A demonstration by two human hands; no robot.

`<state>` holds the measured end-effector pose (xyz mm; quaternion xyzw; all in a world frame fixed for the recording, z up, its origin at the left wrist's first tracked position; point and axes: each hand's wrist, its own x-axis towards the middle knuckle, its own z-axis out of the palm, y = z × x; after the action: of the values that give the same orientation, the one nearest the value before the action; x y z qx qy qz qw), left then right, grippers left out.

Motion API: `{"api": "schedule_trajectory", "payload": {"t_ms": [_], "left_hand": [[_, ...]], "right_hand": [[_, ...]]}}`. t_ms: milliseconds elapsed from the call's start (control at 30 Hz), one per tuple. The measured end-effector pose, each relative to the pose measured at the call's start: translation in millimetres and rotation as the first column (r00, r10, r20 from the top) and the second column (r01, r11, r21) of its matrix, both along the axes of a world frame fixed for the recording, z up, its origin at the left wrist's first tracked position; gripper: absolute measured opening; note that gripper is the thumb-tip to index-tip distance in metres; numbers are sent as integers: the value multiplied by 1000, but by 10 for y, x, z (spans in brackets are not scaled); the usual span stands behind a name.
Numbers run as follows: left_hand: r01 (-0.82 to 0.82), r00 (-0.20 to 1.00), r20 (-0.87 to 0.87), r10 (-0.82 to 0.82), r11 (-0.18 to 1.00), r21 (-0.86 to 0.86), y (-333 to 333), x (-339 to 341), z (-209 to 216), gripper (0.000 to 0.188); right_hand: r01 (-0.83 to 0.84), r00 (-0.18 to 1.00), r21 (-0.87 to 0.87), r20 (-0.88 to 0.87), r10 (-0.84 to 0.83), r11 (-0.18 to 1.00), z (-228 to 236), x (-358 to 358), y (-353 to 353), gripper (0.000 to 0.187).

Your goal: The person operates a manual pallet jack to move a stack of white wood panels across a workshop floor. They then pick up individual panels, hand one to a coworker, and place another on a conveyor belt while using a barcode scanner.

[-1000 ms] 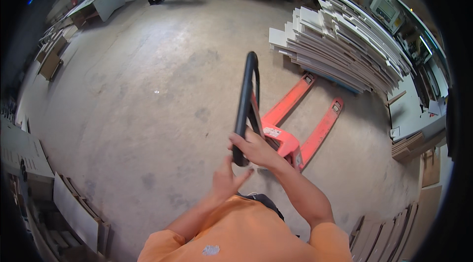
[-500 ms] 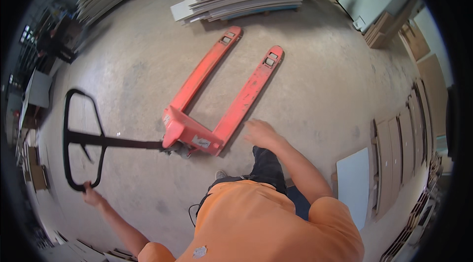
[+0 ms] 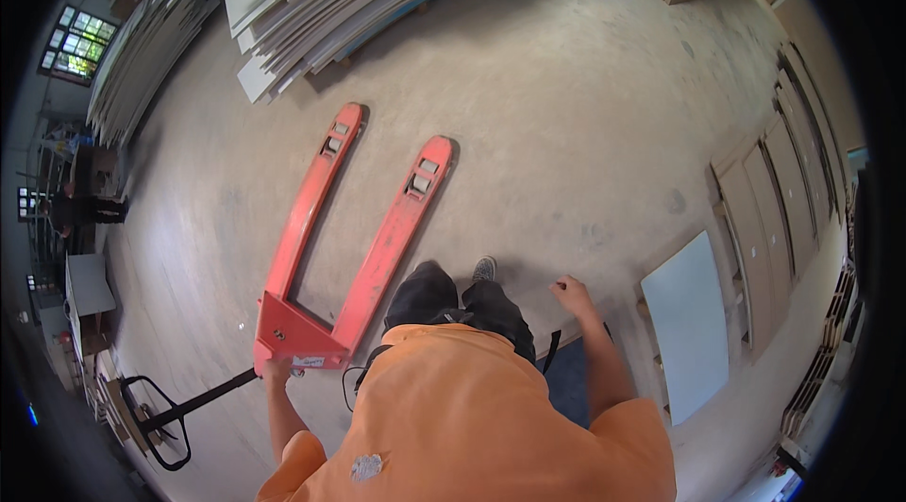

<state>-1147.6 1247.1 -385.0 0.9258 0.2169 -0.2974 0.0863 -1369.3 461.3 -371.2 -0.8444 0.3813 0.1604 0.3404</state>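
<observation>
A red pallet truck (image 3: 382, 261) stands on the floor to my left, its two forks stretching away from me. Its black handle (image 3: 189, 408), ending in a loop, slants out to the lower left. My left hand (image 3: 276, 368) is off that handle and overlaps the red base of the truck. Whether it touches the base I cannot tell, and its fingers are hard to make out. On the other side, my right hand (image 3: 571, 296) hangs in the air over the floor. Its fingers are loosely curled in, with nothing visible in them.
A tall stack of white boards (image 3: 368, 7) lies ahead, and another stack (image 3: 146, 68) is at far left. Brown panels (image 3: 769, 209) and a pale sheet (image 3: 689, 323) lie to the right. A person (image 3: 80, 209) is at the left edge.
My left hand has let go of the handle and come in beside my body. I have stepped forward and turned, so the truck sits farther left. My right hand has swung outward.
</observation>
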Motion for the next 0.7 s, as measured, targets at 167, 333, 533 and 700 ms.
{"api": "schedule_trajectory", "payload": {"t_ms": [167, 333, 533, 700], "left_hand": [[-97, 995, 32, 99, 994, -58, -448, 1214, 356, 37], [-100, 980, 143, 138, 965, -244, -1469, 2757, 603, 39], [122, 986, -95, -138, 981, -153, -2543, 3802, 478, 41], [296, 954, 127, -270, 913, -280, -3634, 4725, 181, 39]], "right_hand": [[237, 972, 267, -63, -228, 934, -252, 81, 343, 45], [358, 931, 215, -13, -364, 909, -415, 215, 204, 35], [626, 779, 258, -229, -583, 736, -372, 223, 146, 29], [758, 651, 290, -284, -704, 584, -199, 1117, -280, 27]]}}
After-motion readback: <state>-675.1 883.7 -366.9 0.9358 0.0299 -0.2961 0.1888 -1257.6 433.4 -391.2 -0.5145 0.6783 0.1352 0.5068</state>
